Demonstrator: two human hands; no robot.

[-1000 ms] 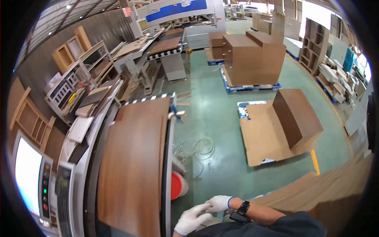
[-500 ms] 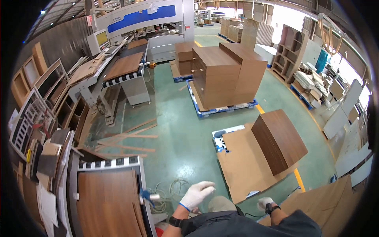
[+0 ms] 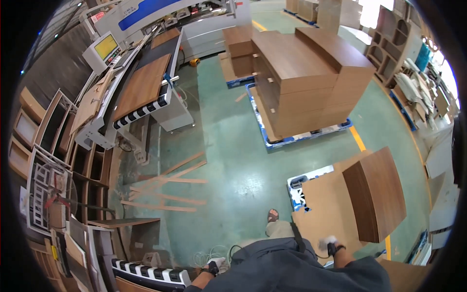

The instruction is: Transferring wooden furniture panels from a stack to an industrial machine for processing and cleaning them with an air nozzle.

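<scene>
My left hand (image 3: 217, 263) in a white glove hangs by my hip at the lower edge, just above a coil of cables (image 3: 204, 256) on the green floor. It is close to the black-and-white roller end of a machine table (image 3: 151, 275). My right hand (image 3: 327, 242), also gloved with a dark wristband, swings beside my body over the near edge of a flat light-brown board (image 3: 323, 207). Neither hand has anything in it; the fingers are too small to read. My foot (image 3: 273, 215) steps forward between them.
A tall stack of brown panels (image 3: 304, 80) stands on a blue pallet ahead. A dark brown panel stack (image 3: 377, 194) lies at the right. Loose wood strips (image 3: 168, 187) litter the floor at left. A machine with a brown panel (image 3: 143, 87) and racks (image 3: 48, 190) line the left side.
The view has swung right and forward across the floor. My left hand dropped from in front of me to my hip, and the roller table slid to the lower left corner.
</scene>
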